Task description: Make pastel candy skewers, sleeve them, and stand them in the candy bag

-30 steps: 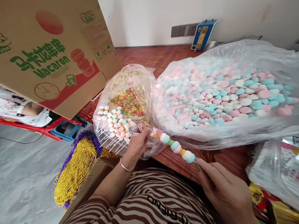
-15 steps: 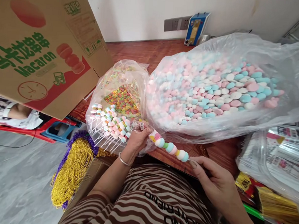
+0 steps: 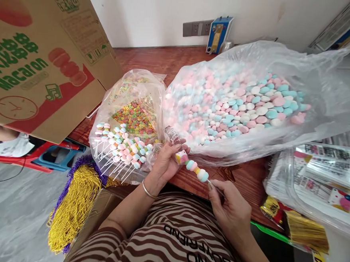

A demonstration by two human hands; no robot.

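Observation:
My left hand [image 3: 166, 162] is closed on a small printed clear plastic sleeve [image 3: 181, 157], above the table's front edge. A marshmallow skewer [image 3: 197, 170] of pale blue, pink and white pieces with coloured rings runs into the sleeve's mouth, its upper end hidden by the sleeve and fingers. My right hand [image 3: 232, 209] pinches the skewer's white stick just below the last marshmallow. Left of my left hand, several other marshmallow skewers [image 3: 126, 147] lie on a clear bag of coloured rings [image 3: 137, 116].
A big clear bag of loose marshmallows [image 3: 239, 111] covers the table's right half. A cardboard box [image 3: 62, 63] stands at left, a blue device [image 3: 219, 35] by the wall. At right is a plastic tub of printed sleeves [image 3: 325, 169]. Gold bead strings [image 3: 75, 208] hang front left; another person's arm [image 3: 1, 133] shows beyond.
The skewer has slid further into the sleeve, so fewer marshmallows show outside it. My right hand has come closer to my left. The whole view has shifted slightly to the right.

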